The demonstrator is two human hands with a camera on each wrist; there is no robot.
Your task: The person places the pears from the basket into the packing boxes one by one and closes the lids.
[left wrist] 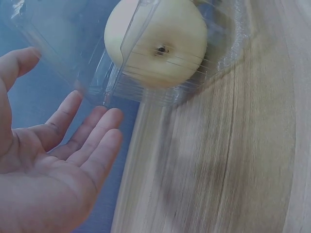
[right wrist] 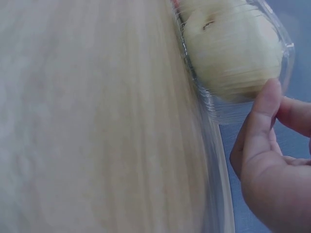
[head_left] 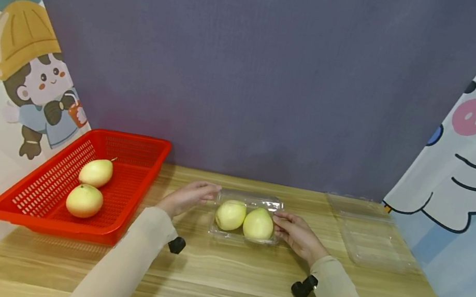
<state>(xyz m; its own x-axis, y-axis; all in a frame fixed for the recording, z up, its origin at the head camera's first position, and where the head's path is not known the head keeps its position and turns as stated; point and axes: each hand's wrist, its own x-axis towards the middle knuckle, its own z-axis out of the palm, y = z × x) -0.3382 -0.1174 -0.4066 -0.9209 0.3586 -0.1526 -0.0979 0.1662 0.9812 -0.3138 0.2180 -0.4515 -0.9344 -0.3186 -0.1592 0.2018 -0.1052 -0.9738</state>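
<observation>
Two pale yellow pears, a left pear and a right pear, sit side by side in a clear plastic box on the wooden table. Its clear lid stands raised at the back, as the left wrist view also shows. My left hand is at the box's left end, fingers mostly extended, fingertips at the lid's edge. At the right end, my right hand pinches the box's rim between thumb and index finger, close beside the right pear.
A red plastic basket on the left holds two more pears. Another clear plastic container lies open at the table's right side. A dark grey panel rises behind the table, with printed curtains on both sides.
</observation>
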